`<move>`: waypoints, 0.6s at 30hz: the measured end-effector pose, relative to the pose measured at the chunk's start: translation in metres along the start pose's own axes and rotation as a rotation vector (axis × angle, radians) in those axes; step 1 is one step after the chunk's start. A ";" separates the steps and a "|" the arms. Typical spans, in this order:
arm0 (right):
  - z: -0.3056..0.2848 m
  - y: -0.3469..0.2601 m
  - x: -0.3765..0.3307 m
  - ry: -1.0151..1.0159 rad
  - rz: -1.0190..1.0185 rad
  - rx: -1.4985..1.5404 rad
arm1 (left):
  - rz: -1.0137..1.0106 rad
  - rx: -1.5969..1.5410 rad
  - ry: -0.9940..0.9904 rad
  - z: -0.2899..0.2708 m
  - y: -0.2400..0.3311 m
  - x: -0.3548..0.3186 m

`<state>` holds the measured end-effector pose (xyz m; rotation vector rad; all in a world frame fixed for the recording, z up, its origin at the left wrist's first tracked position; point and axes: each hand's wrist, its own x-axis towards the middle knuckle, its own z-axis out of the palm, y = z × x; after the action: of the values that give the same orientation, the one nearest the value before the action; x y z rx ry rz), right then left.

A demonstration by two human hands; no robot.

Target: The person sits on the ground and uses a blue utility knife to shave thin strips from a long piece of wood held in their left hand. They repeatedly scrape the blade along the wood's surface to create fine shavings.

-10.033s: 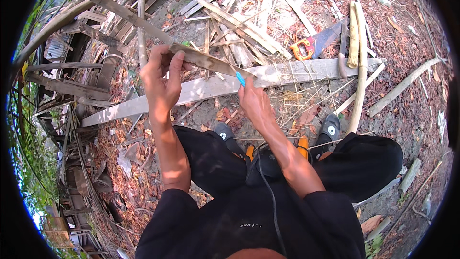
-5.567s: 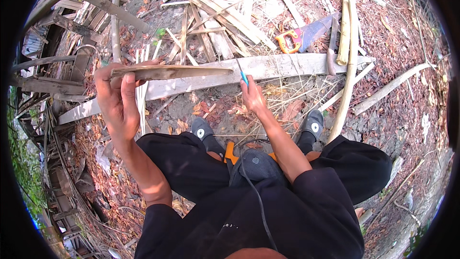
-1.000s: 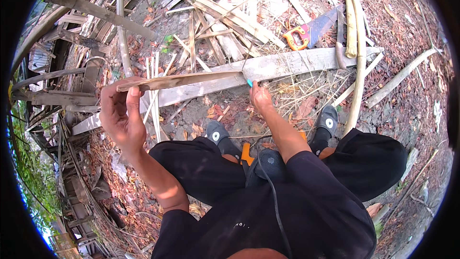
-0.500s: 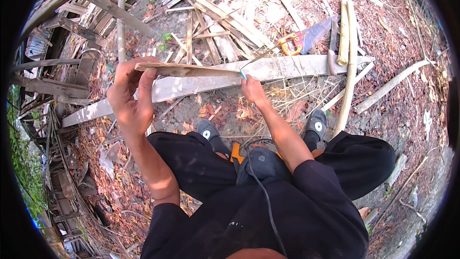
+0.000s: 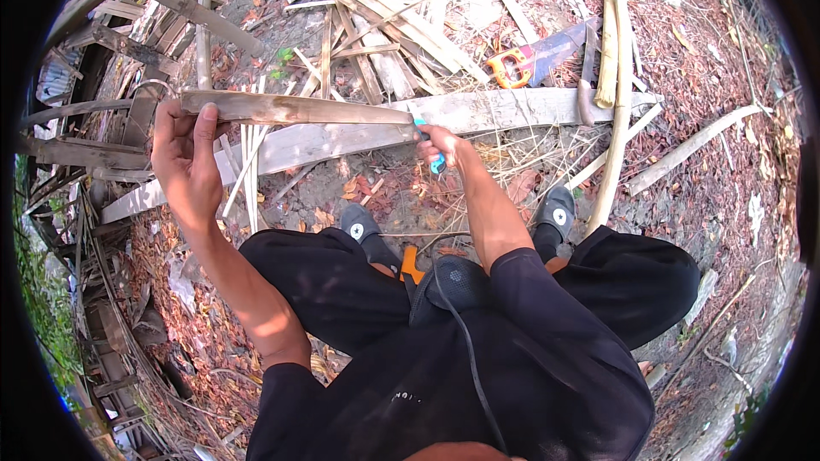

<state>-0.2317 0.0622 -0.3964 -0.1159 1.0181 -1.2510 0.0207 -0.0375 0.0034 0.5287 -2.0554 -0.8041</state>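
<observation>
My left hand pinches the wide end of a flat, tapering wooden strip between thumb and fingers. The strip lies almost level, crossing in front of me above a long grey plank. My right hand is closed round a small blue-handled knife at the strip's narrow right end. A short pale blade rises from the fist beside that tip. Most of the handle is hidden by my fingers. Several thin split sticks lie near my left hand, below the strip.
A handsaw with an orange handle lies beyond the plank. A machete-like blade with a wooden handle and a pale pole lie at the right. Split wood is heaped ahead. An orange piece shows between my feet.
My left hand has moved left and the strip has swung to show its broad face. My right hand has turned, showing more of the blue handle. The view has shifted slightly.
</observation>
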 end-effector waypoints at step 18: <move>0.046 0.000 -0.035 0.815 -0.377 -1.298 | 0.106 -0.002 -0.040 0.014 0.014 -0.014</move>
<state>-0.1988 0.0712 -0.3498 -0.8735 2.4999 -0.7418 0.0158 -0.0144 -0.0004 0.4018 -2.1003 -0.7590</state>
